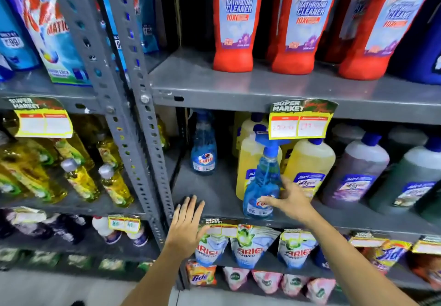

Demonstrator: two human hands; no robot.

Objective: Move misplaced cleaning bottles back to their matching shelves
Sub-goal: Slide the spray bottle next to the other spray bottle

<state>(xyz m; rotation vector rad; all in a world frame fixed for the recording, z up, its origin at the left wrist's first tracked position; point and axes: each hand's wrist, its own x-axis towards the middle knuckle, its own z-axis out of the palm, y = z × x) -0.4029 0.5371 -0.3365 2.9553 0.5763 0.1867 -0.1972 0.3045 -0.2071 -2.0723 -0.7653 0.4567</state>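
Middle shelf [214,193], right bay: a blue spray bottle [261,186] stands upright at the front edge, just before the yellow bottles [307,162]. Right hand [292,200] is spread wide, fingers touching the bottle's side and label, not closed around it. Left hand [187,225] is flat and open over the shelf edge, holding nothing. A second spray bottle [203,152] stands further back, left.

Blue spray bottle [261,186] upright, shelf front edge.

Head camera looks forward and slightly down, close to the shelves [262,86].
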